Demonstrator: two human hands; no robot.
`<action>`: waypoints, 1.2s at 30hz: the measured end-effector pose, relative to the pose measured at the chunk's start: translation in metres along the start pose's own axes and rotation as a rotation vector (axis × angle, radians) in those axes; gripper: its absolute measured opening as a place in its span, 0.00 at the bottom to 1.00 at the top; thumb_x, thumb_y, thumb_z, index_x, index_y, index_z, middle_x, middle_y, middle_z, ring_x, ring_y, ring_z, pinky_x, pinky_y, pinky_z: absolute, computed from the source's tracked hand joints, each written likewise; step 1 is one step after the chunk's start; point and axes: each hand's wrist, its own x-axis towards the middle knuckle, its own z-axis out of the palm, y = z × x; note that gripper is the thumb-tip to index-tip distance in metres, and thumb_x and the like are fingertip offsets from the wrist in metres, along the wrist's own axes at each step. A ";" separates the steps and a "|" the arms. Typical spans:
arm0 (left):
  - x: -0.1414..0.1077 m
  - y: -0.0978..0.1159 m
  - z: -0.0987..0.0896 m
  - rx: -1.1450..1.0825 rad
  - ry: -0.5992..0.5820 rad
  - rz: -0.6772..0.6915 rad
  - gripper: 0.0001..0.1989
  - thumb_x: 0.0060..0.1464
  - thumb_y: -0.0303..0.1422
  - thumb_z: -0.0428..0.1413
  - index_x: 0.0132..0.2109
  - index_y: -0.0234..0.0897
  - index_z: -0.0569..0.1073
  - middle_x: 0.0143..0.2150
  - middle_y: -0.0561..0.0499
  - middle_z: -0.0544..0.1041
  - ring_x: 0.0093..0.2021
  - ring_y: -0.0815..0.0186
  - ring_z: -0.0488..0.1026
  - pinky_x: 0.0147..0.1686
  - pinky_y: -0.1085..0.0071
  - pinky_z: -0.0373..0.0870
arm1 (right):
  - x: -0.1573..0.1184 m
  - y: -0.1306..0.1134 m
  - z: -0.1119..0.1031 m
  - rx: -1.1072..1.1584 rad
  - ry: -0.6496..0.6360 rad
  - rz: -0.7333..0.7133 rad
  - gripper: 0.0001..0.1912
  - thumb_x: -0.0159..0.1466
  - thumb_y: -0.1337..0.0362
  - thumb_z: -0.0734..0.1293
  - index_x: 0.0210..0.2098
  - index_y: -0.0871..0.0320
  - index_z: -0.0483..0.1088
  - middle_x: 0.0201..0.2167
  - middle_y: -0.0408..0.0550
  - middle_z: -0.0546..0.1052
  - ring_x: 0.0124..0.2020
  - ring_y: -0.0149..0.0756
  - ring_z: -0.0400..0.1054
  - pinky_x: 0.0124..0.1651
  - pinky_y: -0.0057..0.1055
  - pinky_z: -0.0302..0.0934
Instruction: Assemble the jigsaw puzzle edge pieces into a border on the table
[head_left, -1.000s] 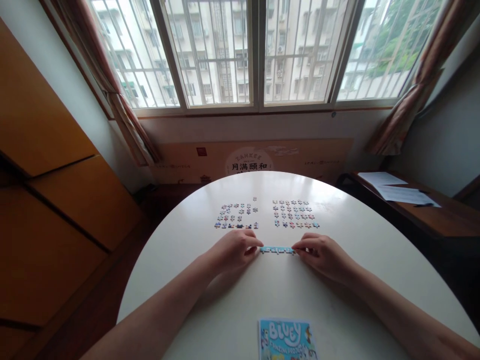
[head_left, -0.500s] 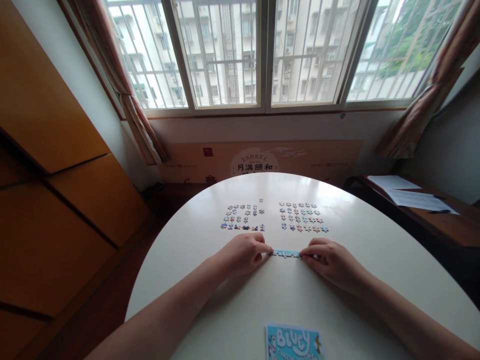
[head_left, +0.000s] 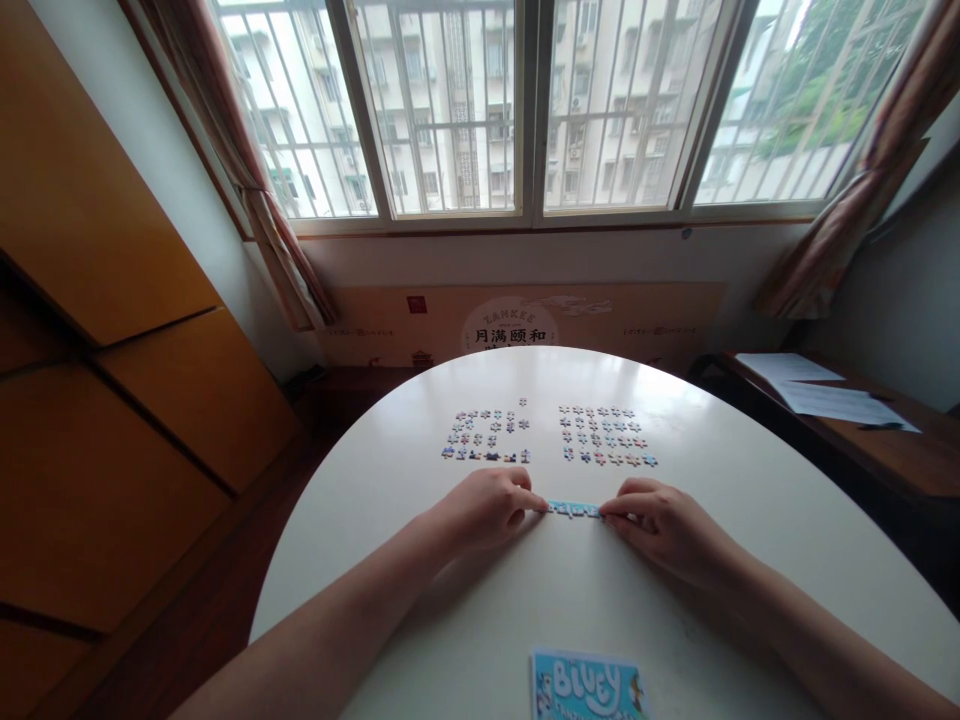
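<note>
A short strip of joined light-blue puzzle pieces lies on the white round table. At its left end is my left hand, fingers curled and the index fingertip on the end piece. My right hand pinches the strip's right end between thumb and fingers. Beyond the hands, loose puzzle pieces lie in rows, one group on the left and another on the right. A blue card marked BLUEY is at the near edge of the view.
On the right, a brown side table holds white papers and a dark pen. Wooden cabinets stand at the left. A barred window with curtains and a printed board are behind the table.
</note>
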 end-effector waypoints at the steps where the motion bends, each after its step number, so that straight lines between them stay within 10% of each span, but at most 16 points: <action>1: 0.000 0.000 0.000 0.000 0.001 0.001 0.22 0.55 0.20 0.53 0.48 0.47 0.82 0.40 0.51 0.78 0.34 0.67 0.75 0.35 0.72 0.71 | 0.000 0.000 0.000 -0.003 0.000 0.000 0.12 0.66 0.63 0.65 0.41 0.47 0.81 0.37 0.46 0.79 0.35 0.35 0.73 0.37 0.30 0.65; 36: 0.000 0.005 -0.004 0.084 -0.013 0.026 0.16 0.59 0.25 0.54 0.45 0.48 0.82 0.38 0.51 0.79 0.33 0.67 0.74 0.32 0.73 0.69 | -0.002 0.003 0.000 -0.008 -0.008 -0.013 0.12 0.67 0.61 0.64 0.41 0.47 0.82 0.37 0.47 0.79 0.33 0.36 0.74 0.34 0.31 0.67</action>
